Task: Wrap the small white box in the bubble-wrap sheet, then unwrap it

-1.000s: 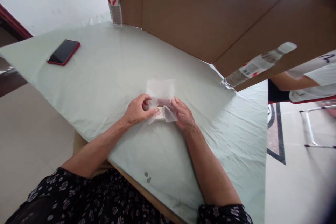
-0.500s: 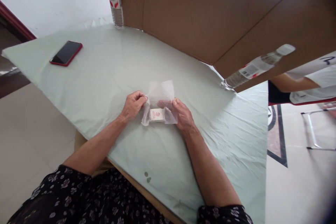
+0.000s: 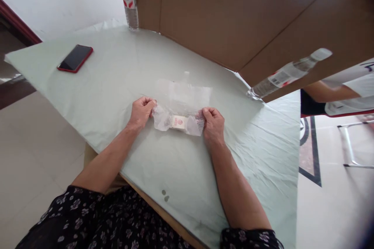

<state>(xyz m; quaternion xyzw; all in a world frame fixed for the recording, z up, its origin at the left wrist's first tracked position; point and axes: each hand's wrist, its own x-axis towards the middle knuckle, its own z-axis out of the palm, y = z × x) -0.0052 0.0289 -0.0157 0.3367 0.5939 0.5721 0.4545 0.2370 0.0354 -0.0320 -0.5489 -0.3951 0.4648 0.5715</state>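
Observation:
A sheet of translucent bubble wrap (image 3: 189,95) lies spread on the cloth-covered table. On its near part sits a small cream-coloured box (image 3: 178,122) with a red print on top, and folds of the wrap flank it on both sides. My left hand (image 3: 141,112) pinches the left edge of the sheet between thumb and fingers. At the opposite edge, my right hand (image 3: 214,123) grips the wrap with the thumb on top. Neither hand touches the box.
A phone in a red case (image 3: 75,58) lies at the far left. One water bottle (image 3: 129,2) stands by a large brown cardboard panel (image 3: 201,15); another bottle (image 3: 288,74) leans at the panel's right end. Beyond it, a person's arm (image 3: 333,91) shows at the right.
My hands have moved apart, pulling the bubble wrap wider to both sides. More of the sheet now lies open behind the box.

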